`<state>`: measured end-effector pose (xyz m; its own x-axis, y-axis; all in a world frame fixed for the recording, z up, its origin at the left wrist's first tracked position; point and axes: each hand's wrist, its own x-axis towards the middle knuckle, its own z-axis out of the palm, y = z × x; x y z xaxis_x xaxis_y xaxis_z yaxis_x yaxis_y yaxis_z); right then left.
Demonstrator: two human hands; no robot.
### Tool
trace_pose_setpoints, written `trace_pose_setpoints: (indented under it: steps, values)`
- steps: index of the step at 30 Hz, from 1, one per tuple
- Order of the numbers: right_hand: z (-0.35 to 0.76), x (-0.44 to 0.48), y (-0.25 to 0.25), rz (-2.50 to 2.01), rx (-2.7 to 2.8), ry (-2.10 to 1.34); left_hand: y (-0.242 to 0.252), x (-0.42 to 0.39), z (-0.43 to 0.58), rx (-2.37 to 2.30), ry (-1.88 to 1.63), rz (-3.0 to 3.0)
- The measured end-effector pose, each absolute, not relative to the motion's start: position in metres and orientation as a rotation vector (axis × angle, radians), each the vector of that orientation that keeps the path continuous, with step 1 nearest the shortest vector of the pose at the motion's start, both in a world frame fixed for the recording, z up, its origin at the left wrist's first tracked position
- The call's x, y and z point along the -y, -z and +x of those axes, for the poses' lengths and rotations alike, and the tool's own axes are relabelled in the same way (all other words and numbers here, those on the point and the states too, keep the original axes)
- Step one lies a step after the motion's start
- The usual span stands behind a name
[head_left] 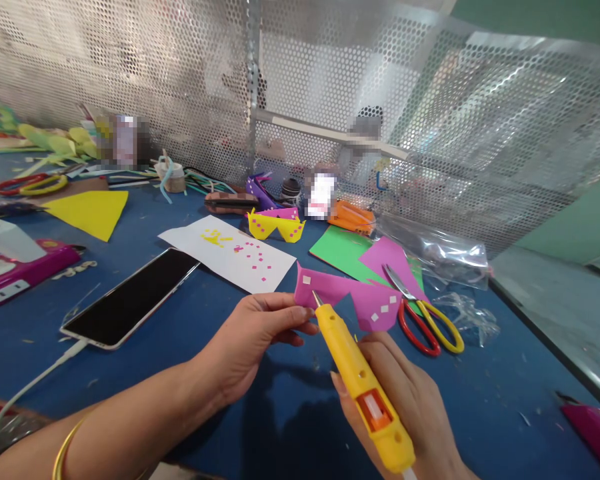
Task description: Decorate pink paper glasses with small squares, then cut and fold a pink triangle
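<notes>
My left hand pinches the left end of a pink paper cut-out dotted with small white squares, holding it just above the blue table. My right hand is wrapped round a yellow glue gun. The gun's nozzle points up and left, and its tip touches or nearly touches the pink paper close to my left fingertips. A yellow cut-out of similar shape lies further back on the table.
Red-and-yellow scissors lie right of the pink piece, on green paper. A phone on a white cable lies to the left, beside a white sheet with small pink squares. A yellow sheet, clear plastic bags and a perforated metal screen stand behind.
</notes>
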<state>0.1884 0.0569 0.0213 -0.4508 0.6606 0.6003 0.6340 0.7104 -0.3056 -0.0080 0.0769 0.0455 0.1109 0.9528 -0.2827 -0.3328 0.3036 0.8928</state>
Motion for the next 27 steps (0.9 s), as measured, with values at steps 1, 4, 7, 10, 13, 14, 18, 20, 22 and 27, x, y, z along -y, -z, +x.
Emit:
trace_pose_setpoints:
  steps: [1, 4, 7, 10, 13, 14, 18, 20, 22, 27]
  values:
    - [0.1888, -0.0567, -0.0212, -0.982, 2.196, -0.057, -0.0454, -0.0770, -0.0080, -1.037, -1.094, 0.763]
    - [0.1897, -0.0562, -0.0205, -0.976, 2.198, -0.059, -0.0449, -0.0770, -0.0082, -1.042, -1.092, 0.767]
    - [0.1899, -0.0558, -0.0194, -0.969, 2.194, -0.024, -0.0445, -0.0769, -0.0083, -1.041, -1.091, 0.770]
    - [0.1895, -0.0559, -0.0187, -0.971, 2.192, -0.016, -0.0449, -0.0767, -0.0081, -1.038, -1.094, 0.766]
    - [0.1893, -0.0564, -0.0188, -0.982, 2.195, -0.038, -0.0455, -0.0765, -0.0080, -1.029, -1.095, 0.761]
    - [0.1894, -0.0565, -0.0191, -0.985, 2.199, -0.052, -0.0456, -0.0764, -0.0079, -1.027, -1.096, 0.760]
    - [0.1900, -0.0555, -0.0204, -0.984, 2.203, -0.053, -0.0455, -0.0761, -0.0078, -1.037, -1.093, 0.767]
    - [0.1903, -0.0546, -0.0205, -0.984, 2.201, -0.029, -0.0452, -0.0762, -0.0078, -1.043, -1.094, 0.766]
    - [0.1903, -0.0543, -0.0201, -0.989, 2.201, -0.021, -0.0446, -0.0765, -0.0079, -1.040, -1.097, 0.763]
    - [0.1897, -0.0558, -0.0195, -0.995, 2.197, -0.025, -0.0427, -0.0774, -0.0088, -1.033, -1.090, 0.770]
